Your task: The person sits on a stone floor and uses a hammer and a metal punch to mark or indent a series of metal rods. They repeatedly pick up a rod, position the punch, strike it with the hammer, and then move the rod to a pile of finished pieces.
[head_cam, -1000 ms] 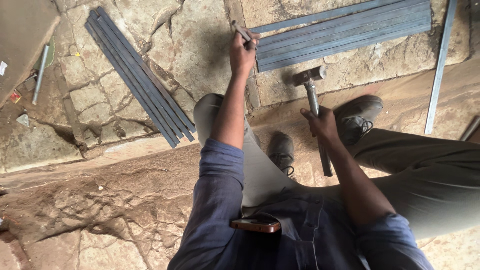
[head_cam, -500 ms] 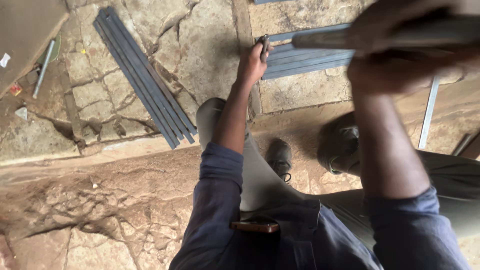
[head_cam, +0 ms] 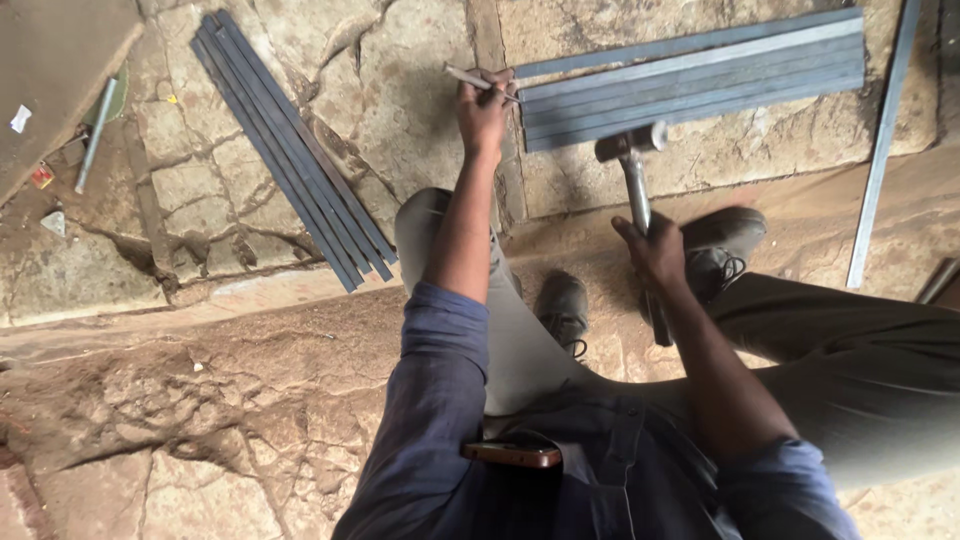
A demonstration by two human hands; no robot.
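Head view, fingers first: what is the left hand [head_cam: 484,112] doing?

— Its fingers are curled and pinched around a thin metal punch [head_cam: 478,80], which slants up to the left from the fist. The lower end sits right at the near end of the flat bars [head_cam: 690,78]; whether the tip touches the steel I cannot tell, the knuckles hide it.

— And the right hand [head_cam: 655,250]?

— Wrapped tight around the handle of a hammer [head_cam: 634,170], fingers pressed together, thumb along the shaft. The head is up by the bars, just below their lower edge, near the left hand but apart from it.

— Where do the bars lie?

— On a stone slab [head_cam: 420,90], side by side, running from the left hand out to the right. A second bundle of strips [head_cam: 290,150] lies slanted to the left, well apart from both hands. One lone strip [head_cam: 880,150] runs along the far right edge.

— Anything nearer the body?

— Two dark shoes [head_cam: 722,240] on the ground below the slab, one just beside the right hand. A phone [head_cam: 512,455] sticks out of a shirt pocket.
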